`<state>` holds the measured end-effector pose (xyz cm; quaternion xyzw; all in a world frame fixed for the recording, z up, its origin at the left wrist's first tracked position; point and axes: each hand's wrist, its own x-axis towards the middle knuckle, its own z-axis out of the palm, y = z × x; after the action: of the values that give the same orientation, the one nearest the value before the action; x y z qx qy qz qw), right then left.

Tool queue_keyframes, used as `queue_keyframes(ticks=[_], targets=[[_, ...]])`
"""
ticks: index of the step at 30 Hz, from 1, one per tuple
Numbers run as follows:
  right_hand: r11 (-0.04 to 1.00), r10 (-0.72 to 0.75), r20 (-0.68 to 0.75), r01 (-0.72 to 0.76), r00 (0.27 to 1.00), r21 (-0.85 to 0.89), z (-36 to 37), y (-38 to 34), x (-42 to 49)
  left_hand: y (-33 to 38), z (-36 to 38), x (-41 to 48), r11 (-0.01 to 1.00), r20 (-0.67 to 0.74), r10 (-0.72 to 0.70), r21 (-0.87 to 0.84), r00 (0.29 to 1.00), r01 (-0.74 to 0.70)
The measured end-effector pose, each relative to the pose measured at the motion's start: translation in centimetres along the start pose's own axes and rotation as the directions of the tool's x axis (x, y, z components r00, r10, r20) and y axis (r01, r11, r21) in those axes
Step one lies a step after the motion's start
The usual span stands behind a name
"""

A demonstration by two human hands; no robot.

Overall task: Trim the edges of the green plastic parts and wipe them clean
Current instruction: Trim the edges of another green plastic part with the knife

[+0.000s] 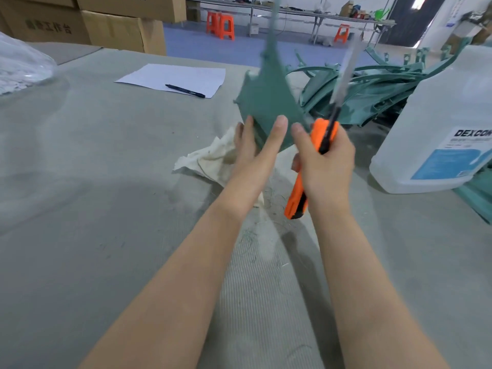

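This is a factory workshop. Stacked cardboard boxes (114,27) stand behind a big workbench (80,182) covered in grey felt. A heap of green plastic parts (372,89) lies on it beside a large jug (436,110) of fluid. Farther back, long cluttered metal tables (332,16) and orange stools (220,25) stand on a blue floor (191,41).

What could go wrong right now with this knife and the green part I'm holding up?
The utility knife in the right hand has its blade run out long, close to the left hand pinching the green part; a slip could cut it. That long blade might flex or snap.
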<state>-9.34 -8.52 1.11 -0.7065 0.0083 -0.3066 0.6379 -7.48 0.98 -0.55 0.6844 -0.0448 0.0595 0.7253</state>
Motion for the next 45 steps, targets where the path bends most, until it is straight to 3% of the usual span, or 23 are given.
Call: queue_keyframes(ticks=[2, 4, 6, 9, 14, 19, 22, 24, 28, 45], targets=[[0.965, 0.163, -0.037, -0.152, 0.986, 0.212, -0.6, -0.1, 0.5, -0.3, -0.5, 0.5, 0.981, -0.219, 0.086, 0.190, 0.972, -0.044], [0.906, 0.306, -0.012, -0.288, 0.952, 0.309, -1.0, 0.0, 0.7, -0.4, -1.1, 0.8, 0.978, -0.296, 0.046, 0.207, 0.954, 0.017], [0.874, 0.368, 0.043, -0.362, 0.929, 0.325, -1.4, 0.1, 0.9, -0.4, -1.9, 1.0, 0.993, -0.192, -0.115, -0.014, 0.975, 0.115], [0.867, 0.366, 0.132, -0.390, 0.921, 0.312, -2.0, 0.2, 1.4, -0.1, -3.4, 1.3, 0.842, 0.127, -0.292, -0.436, 0.948, 0.318], [0.889, 0.362, 0.189, -0.399, 0.913, 0.225, -2.6, 0.5, 1.5, -0.1, -5.0, 1.4, 0.811, 0.274, -0.266, -0.454, 0.924, 0.368], [0.895, 0.393, 0.227, -0.427, 0.891, 0.127, -2.4, 0.5, 1.6, -0.4, -5.1, 1.3, 0.844, 0.245, -0.289, -0.391, 0.925, 0.367], [0.930, 0.358, 0.186, -0.368, 0.915, 0.021, -2.6, 0.5, 1.4, -0.4, -5.0, 1.3, 0.851, 0.191, -0.262, -0.416, 0.946, 0.320], [0.955, 0.279, 0.130, -0.260, 0.952, -0.143, -2.9, 0.7, 1.4, -0.5, -5.2, 1.5, 0.853, 0.123, -0.229, -0.453, 0.966, 0.260], [0.900, 0.117, 0.060, -0.081, 0.991, -0.429, -3.0, 1.3, 1.5, -0.6, -5.9, 1.7, 0.818, 0.068, -0.242, -0.522, 0.968, 0.241], [0.861, 0.155, 0.127, -0.071, 0.980, -0.504, -3.1, 2.4, 1.6, -0.7, -6.9, 2.0, 0.829, 0.055, -0.282, -0.488, 0.958, 0.272]])
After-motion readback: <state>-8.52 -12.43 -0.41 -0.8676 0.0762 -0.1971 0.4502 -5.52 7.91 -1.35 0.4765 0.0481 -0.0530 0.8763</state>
